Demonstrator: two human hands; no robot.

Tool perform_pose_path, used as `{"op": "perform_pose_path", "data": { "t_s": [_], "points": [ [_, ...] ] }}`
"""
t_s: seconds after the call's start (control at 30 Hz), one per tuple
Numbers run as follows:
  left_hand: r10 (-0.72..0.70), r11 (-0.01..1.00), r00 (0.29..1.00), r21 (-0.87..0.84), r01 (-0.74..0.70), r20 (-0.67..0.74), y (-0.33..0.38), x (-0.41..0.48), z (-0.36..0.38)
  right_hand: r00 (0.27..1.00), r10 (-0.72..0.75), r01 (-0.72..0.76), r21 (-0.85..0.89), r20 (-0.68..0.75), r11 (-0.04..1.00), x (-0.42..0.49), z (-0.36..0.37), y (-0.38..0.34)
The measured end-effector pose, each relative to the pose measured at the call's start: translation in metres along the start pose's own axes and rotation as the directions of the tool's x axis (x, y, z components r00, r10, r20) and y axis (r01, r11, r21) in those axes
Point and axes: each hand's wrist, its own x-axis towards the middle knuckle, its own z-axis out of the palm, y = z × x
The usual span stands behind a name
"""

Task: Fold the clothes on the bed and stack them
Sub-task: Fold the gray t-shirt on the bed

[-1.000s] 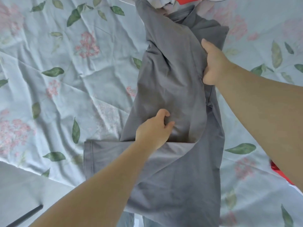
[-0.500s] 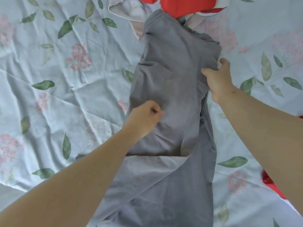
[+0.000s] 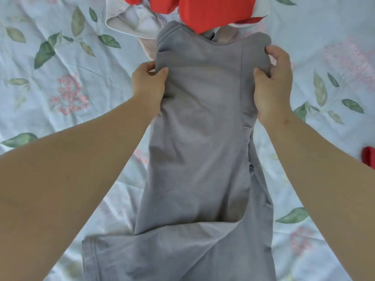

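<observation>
Grey garment (image 3: 200, 138) lengthwise away from viewer, collar far, 2 hands pinching its sides.

A grey garment (image 3: 203, 149) (folded lengthwise into a narrow strip) lies along the bed (image 3: 60, 98), its near end splaying left, its far end against a heaped red garment (image 3: 213, 11) and pale garment (image 3: 134, 21).

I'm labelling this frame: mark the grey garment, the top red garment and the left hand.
grey garment (image 3: 203, 138): head view, middle of its folded panel.
red garment (image 3: 219, 11): head view, broad red fabric at top.
left hand (image 3: 148, 84): head view, back of the hand.
</observation>
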Motion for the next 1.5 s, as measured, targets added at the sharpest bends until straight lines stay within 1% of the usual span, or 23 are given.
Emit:
{"op": "perform_pose_path", "data": {
  "t_s": [0.07,0.1,0.17,0.2,0.27,0.37,0.5,0.57,0.67,0.77,0.83,0.9,0.97,1.0,1.07,1.1,1.17,1.23,1.3,1.37,1.4,1.43,1.5],
  "points": [
    [-0.045,0.994,0.999,-0.103,0.042,-0.025,-0.001,0.005,0.000,0.995,0.091,-0.089,0.056,-0.034,0.994,0.003,0.000,0.004],
    [-0.061,0.994,0.998,-0.088,0.061,0.004,-0.002,0.007,0.001,0.986,0.166,-0.165,0.041,-0.014,0.985,0.004,0.001,0.006],
    [-0.075,0.996,0.993,0.045,0.071,0.088,0.003,0.014,0.003,0.942,0.331,-0.333,0.033,0.053,0.942,0.006,0.005,0.012],
    [-0.081,0.992,0.989,0.103,0.068,0.125,0.008,0.018,0.004,0.926,0.373,-0.376,0.049,0.052,0.925,0.009,0.007,0.012],
    [-0.047,0.993,0.986,0.113,0.029,0.160,0.018,0.025,0.006,0.938,0.346,-0.344,0.049,-0.024,0.938,0.017,0.008,0.006],
    [0.110,0.980,0.985,0.154,-0.129,0.131,0.017,0.027,0.010,0.948,0.287,-0.284,0.044,-0.140,0.958,0.021,0.006,0.001],
    [0.040,0.980,0.986,0.186,-0.071,0.164,-0.005,0.009,0.005,0.900,0.431,-0.429,0.033,-0.071,0.903,0.001,0.003,0.010],
    [0.040,0.965,0.986,0.248,-0.080,0.162,-0.018,-0.014,-0.005,0.901,0.427,-0.428,0.002,-0.074,0.904,-0.020,-0.002,0.011],
    [0.089,0.907,0.981,0.394,-0.150,0.170,-0.045,-0.060,-0.031,0.896,0.442,-0.443,-0.023,-0.040,0.896,-0.067,-0.011,0.017],
    [0.034,0.839,0.970,0.520,-0.158,0.240,-0.067,-0.100,-0.054,0.863,0.505,-0.501,-0.119,0.003,0.857,-0.114,-0.021,0.027],
    [-0.020,0.822,0.969,0.555,-0.123,0.245,-0.077,-0.123,-0.065,0.846,0.527,-0.510,-0.169,0.078,0.844,-0.137,-0.028,0.032],
    [-0.044,0.797,0.969,0.593,-0.114,0.245,-0.084,-0.145,-0.075,0.823,0.538,-0.481,-0.280,0.182,0.831,-0.157,-0.035,0.037],
    [-0.087,0.738,0.961,0.665,-0.114,0.261,-0.089,-0.164,-0.088,0.818,0.543,-0.486,-0.279,0.191,0.829,-0.175,-0.043,0.041],
    [-0.115,0.669,0.954,0.732,-0.131,0.276,-0.092,-0.173,-0.096,0.827,0.542,-0.506,-0.225,0.150,0.833,-0.181,-0.048,0.042],
    [-0.141,0.470,0.932,0.851,-0.235,0.334,-0.098,-0.193,-0.112,0.836,0.546,-0.539,-0.104,0.060,0.836,-0.190,-0.059,0.039],
    [-0.151,0.384,0.917,0.877,-0.290,0.370,-0.101,-0.203,-0.119,0.824,0.564,-0.562,-0.052,0.055,0.826,-0.195,-0.065,0.036],
    [-0.191,0.263,0.892,0.897,-0.355,0.409,-0.107,-0.220,-0.131,0.749,0.650,-0.656,0.001,0.125,0.755,-0.209,-0.071,0.033],
    [-0.204,0.124,0.882,0.905,-0.407,0.425,-0.112,-0.235,-0.141,0.641,0.736,-0.742,-0.068,0.217,0.667,-0.228,-0.073,0.031],
    [-0.188,0.016,0.885,0.903,-0.430,0.425,-0.114,-0.247,-0.148,0.576,0.772,-0.757,-0.179,0.269,0.628,-0.245,-0.070,0.031],
    [-0.102,-0.031,0.884,0.887,-0.461,0.456,-0.113,-0.255,-0.154,0.522,0.808,-0.795,-0.187,0.271,0.577,-0.258,-0.069,0.032],
    [-0.046,-0.021,0.868,0.869,-0.495,0.494,-0.112,-0.259,-0.156,0.504,0.820,-0.812,-0.174,0.271,0.557,-0.263,-0.068,0.032],
    [-0.019,0.020,0.850,0.850,-0.526,0.526,-0.109,-0.264,-0.157,0.496,0.826,-0.819,-0.172,0.266,0.547,-0.267,-0.067,0.033],
    [-0.060,0.160,0.826,0.823,-0.546,0.560,-0.102,-0.280,-0.158,0.485,0.833,-0.830,-0.162,0.265,0.534,-0.279,-0.068,0.036]
  ]
}}
